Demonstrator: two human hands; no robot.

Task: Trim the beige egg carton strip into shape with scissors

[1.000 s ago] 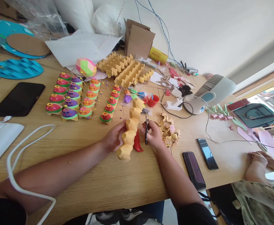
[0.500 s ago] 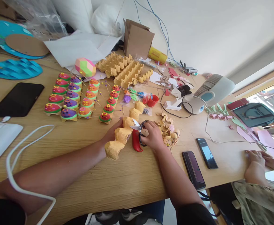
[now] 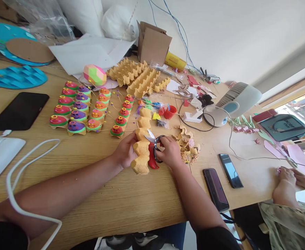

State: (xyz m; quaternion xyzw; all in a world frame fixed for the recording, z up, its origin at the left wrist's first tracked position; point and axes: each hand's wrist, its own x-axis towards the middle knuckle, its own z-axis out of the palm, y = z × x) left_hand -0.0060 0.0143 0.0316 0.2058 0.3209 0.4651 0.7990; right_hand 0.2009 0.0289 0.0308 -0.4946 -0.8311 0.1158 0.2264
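Observation:
My left hand (image 3: 126, 150) grips a strip of yellow egg carton (image 3: 141, 149) from its left side; the strip's row of cups points away from me. My right hand (image 3: 170, 151) is closed on the black handles of scissors (image 3: 155, 141). Their blades stand apart at the strip's right edge; whether they touch it I cannot tell. Beneath the scissors a red curved object (image 3: 152, 160) lies on the table. Trimmed carton scraps (image 3: 187, 144) are heaped to the right of my right hand.
Painted carton caterpillars (image 3: 78, 107) stand in rows at left, with egg trays (image 3: 139, 80) behind. A red cup (image 3: 170, 112), a white fan (image 3: 235, 100) and two phones (image 3: 215, 189) are around the right side. Another person's hands (image 3: 286, 180) rest at far right. A white cable (image 3: 14, 194) crosses at left.
My left hand has turned the carton strip, so its near end swung right and its far end left. The scissors have barely moved.

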